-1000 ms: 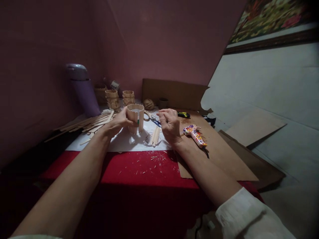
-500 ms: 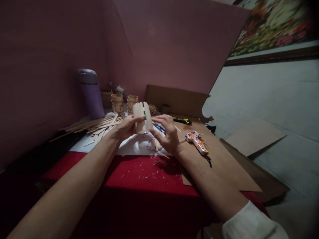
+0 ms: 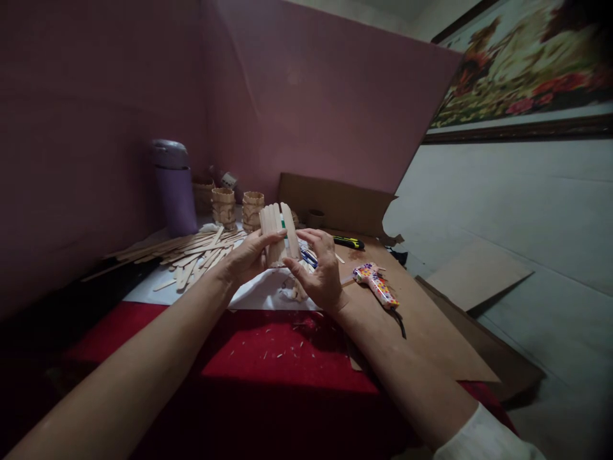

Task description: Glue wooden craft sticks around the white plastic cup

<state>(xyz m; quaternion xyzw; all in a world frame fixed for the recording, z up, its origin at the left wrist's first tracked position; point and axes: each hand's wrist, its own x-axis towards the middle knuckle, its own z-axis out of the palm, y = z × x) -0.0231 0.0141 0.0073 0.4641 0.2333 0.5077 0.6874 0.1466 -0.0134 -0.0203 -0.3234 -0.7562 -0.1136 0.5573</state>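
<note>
A cup covered with upright wooden craft sticks is held up over the white sheet, tilted a little, with a narrow gap between sticks showing a green and white surface. My left hand grips its left side, the thumb across the front. At the right side, my right hand has thumb and fingers apart, the fingertips touching or very near the rightmost stick. Many loose craft sticks lie in a pile to the left of my hands.
Behind stand a purple bottle and stick-covered cups. A yellow and black cutter and a flowered glue gun lie on brown cardboard at the right. Wood bits are scattered on the red cloth.
The view has shifted slightly, tilting upward. The gap between the sticks looks narrower at the bottom and the cup is turned a little; both hands remain around it.
</note>
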